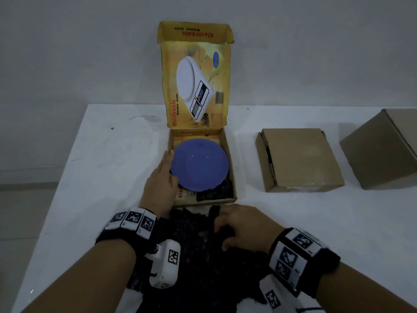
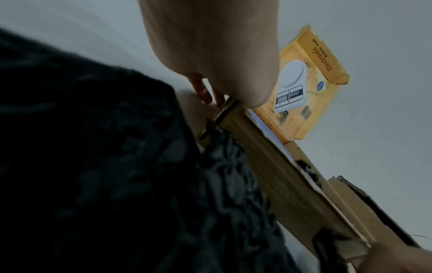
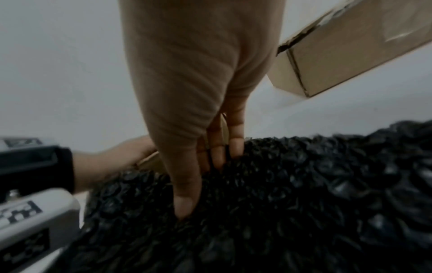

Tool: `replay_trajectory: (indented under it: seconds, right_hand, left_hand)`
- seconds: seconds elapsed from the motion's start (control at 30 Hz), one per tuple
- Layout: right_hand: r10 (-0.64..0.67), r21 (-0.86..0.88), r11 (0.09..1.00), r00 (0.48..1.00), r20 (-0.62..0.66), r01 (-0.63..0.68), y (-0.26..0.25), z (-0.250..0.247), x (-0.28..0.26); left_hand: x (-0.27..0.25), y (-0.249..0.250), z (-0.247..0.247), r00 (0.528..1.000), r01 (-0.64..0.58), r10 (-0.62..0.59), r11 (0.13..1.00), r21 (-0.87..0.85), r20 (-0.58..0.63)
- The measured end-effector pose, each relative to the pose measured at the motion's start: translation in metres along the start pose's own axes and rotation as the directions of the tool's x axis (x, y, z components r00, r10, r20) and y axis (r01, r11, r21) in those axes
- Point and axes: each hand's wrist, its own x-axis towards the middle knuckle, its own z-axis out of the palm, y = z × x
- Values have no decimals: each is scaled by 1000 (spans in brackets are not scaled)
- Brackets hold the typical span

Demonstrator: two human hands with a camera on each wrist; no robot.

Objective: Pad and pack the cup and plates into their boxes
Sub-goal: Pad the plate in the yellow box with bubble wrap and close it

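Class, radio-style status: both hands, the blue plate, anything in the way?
Left hand flat against yellow box and plate rim. Right hand gripping black bubble wrap. Blue plate in box on wrap, uncovered. Lid up, nothing blocking.

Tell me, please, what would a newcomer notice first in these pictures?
First the blue plate lying in the open yellow kitchen-scale box, the left hand at its left rim. Then the black bubble wrap at the table's near edge, gripped by the right hand.

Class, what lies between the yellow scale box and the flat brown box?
Only bare white table separates the yellow scale box and the flat brown box, seen in the head view.
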Motion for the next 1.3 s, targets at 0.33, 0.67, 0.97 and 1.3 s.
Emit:
replay_trajectory:
  seconds: [0.33,0.67,0.97,1.3]
  right_hand:
    - [223,497,862,805,-549,101,7,-39,2]
    - [304,167,953,799,-518,-254,-8,-38,47]
    - [417,258,907,792,-446,-333,-4,-54,71]
    - [170,684,728,979,-111,-49,-43,-37,73]
  left_hand:
    - [2,-4,-3,1000,-14,14,999,-32,0]
    - [5,-12,-10,998,-46,46,999,5,33]
    - [3,-15,-9,999,-14,16,999,-44,36]
    - [1,-16,-7,999,-37,35,993,-110,-22]
